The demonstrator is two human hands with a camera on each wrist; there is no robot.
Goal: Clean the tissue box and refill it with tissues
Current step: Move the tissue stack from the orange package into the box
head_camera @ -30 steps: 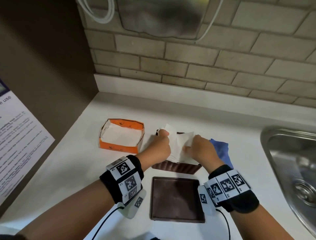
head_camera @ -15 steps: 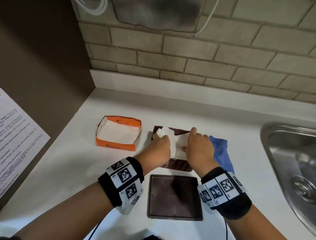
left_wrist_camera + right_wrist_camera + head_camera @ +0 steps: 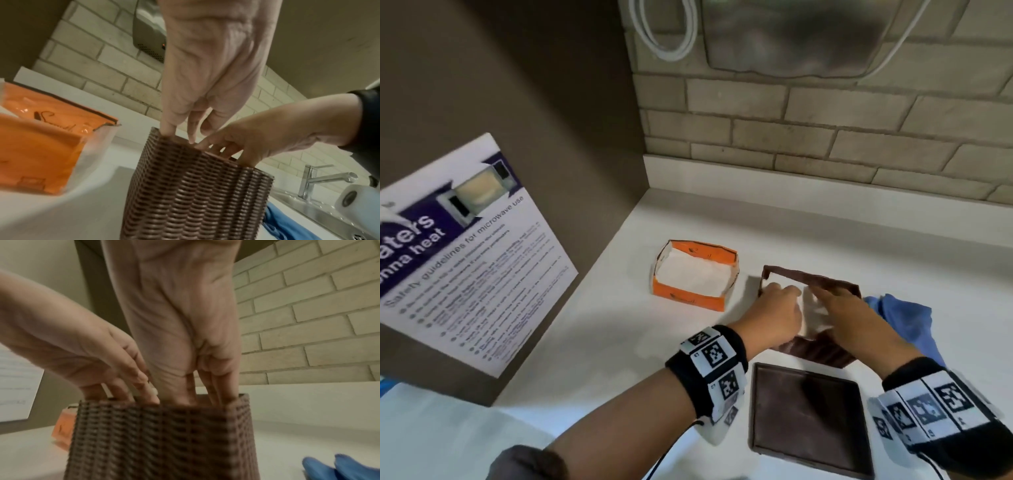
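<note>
1. White bench [image 3: 592, 342] meets a brick wall; a printed notice [image 3: 465, 253] leans at the far left.
2. Orange carton [image 3: 697, 278] stands open, with white tissues inside.
3. Left hand [image 3: 774, 317] reaches into the brown woven tissue box [image 3: 195, 191], fingers straight.
4. Right hand [image 3: 859, 325] also dips inside, fingers straight, pressing white tissues [image 3: 815, 313].
5. Brown lid [image 3: 810, 418] lies nearer the person.
6. Blue cloth [image 3: 904, 318] lies just right of the box.

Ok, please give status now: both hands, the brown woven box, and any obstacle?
Left hand and right hand: fingers down inside brown woven tissue box, on white tissues. Brown square lid off, lying nearer. Blue cloth beside box, not blocking.
</note>
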